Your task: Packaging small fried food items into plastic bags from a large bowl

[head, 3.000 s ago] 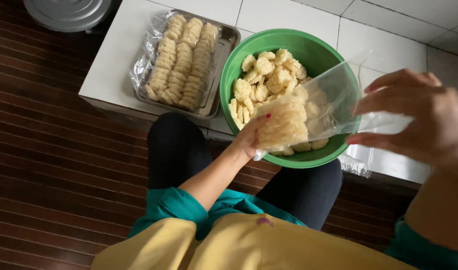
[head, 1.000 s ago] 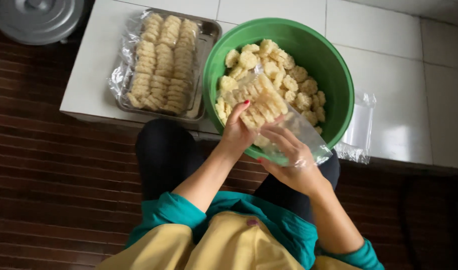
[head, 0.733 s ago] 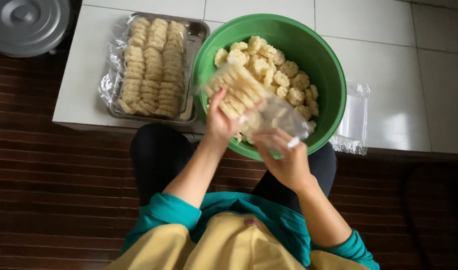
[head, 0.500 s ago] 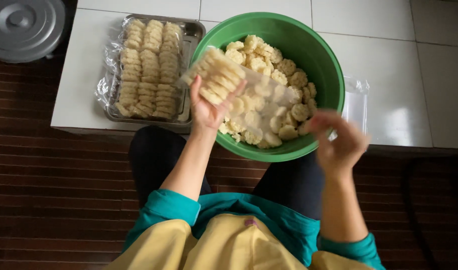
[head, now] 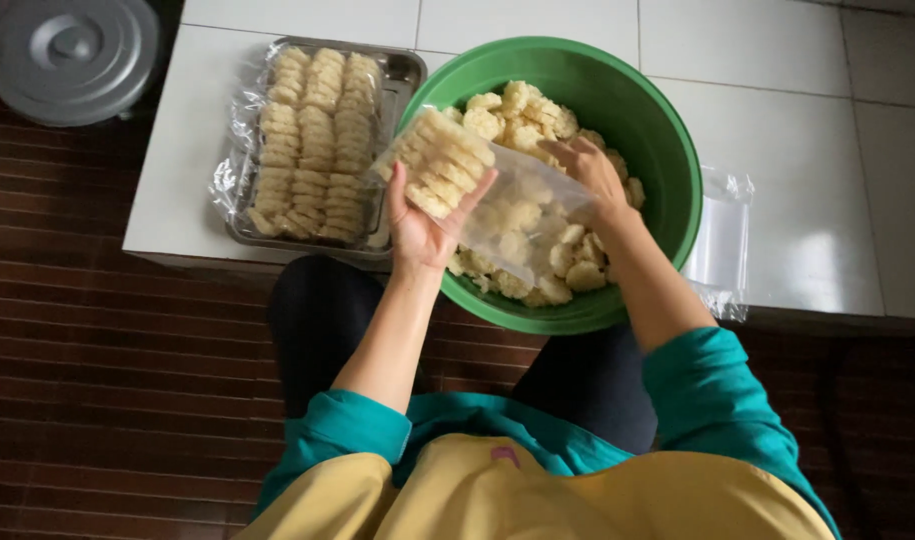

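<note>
Left hand (head: 424,225) grips a clear bag (head: 487,195) part-filled with a row of pale crackers, held over the near-left rim of the green bowl (head: 667,140). Right hand (head: 589,172) reaches into the bowl, fingers spread over the loose crackers (head: 522,110); I cannot tell whether it has closed on any. Progress, as I judge it: the metal tray (head: 409,70) to the left holds three packed rows. The bowl holds plenty of loose pieces, so much remains. A stack of empty bags (head: 722,240) lies right of the bowl.
</note>
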